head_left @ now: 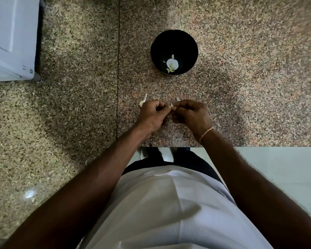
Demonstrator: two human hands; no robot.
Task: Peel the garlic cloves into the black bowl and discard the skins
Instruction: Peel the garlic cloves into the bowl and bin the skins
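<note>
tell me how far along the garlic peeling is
Done: a few peeled cloves already lie in the black bowl. In hand: the left hand and right hand pinch one clove between them, mid-peel. Left: at least one more piece of garlic sits on the counter beside the left hand, and a skin scrap near the right hand is not yet discarded.

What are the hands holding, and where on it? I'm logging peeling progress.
A small garlic clove, pinched between the fingertips of the left hand and right hand, one at each side. Which end each hand grips cannot be told.
</note>
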